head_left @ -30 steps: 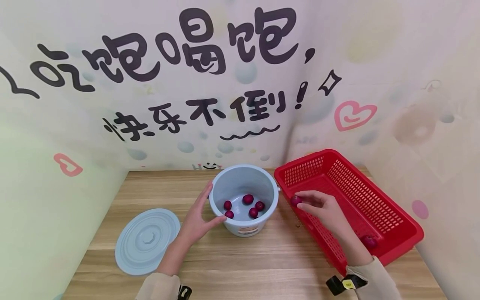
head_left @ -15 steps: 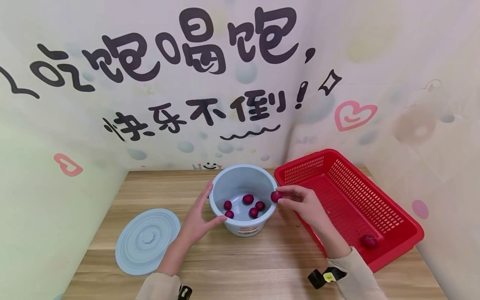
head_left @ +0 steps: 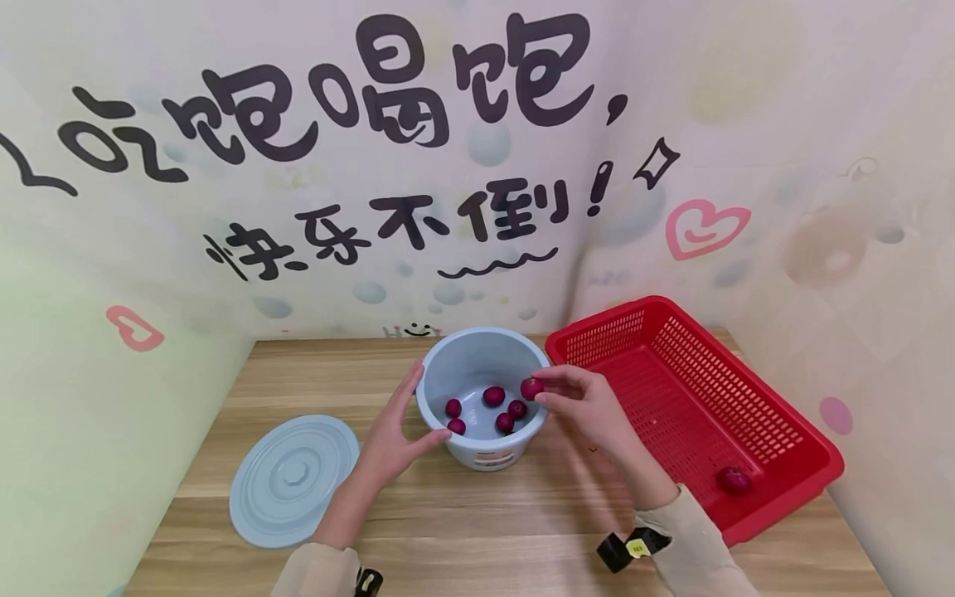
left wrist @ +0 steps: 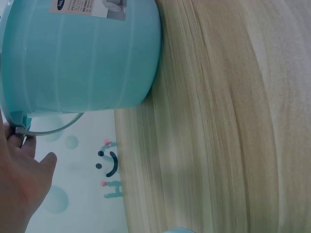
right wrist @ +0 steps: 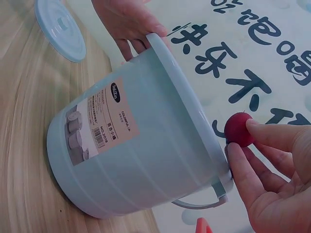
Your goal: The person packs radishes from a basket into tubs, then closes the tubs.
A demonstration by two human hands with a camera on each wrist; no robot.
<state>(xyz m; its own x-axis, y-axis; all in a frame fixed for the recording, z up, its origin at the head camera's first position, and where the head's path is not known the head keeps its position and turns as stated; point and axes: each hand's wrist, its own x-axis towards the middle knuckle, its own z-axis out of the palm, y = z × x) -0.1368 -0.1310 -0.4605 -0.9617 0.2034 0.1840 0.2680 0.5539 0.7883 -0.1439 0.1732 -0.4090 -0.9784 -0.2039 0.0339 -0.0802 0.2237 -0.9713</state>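
Note:
A light blue bucket (head_left: 455, 365) stands on the wooden table (head_left: 477, 514) with several small red fruits (head_left: 492, 395) lying in its bottom. My left hand (head_left: 391, 431) rests against the bucket's left side with straight fingers; in the left wrist view the left hand (left wrist: 19, 179) lies by the bucket (left wrist: 82, 63) and its handle. My right hand (head_left: 578, 402) pinches one red fruit (head_left: 531, 388) at the bucket's right rim. The right wrist view shows that red fruit (right wrist: 239, 129) between thumb and fingertips of my right hand (right wrist: 272, 170), just above the bucket (right wrist: 136, 155) rim.
A red perforated basket (head_left: 776, 423) sits to the right with one red fruit (head_left: 734, 479) in its near corner. The bucket's round blue lid (head_left: 293, 479) lies flat at the left; the lid (right wrist: 60, 29) also shows in the right wrist view. Decorated walls close in behind and at both sides.
My right hand has carried a red fruit leftward from over the red basket to the bucket's right rim. The left hand has stayed against the bucket.

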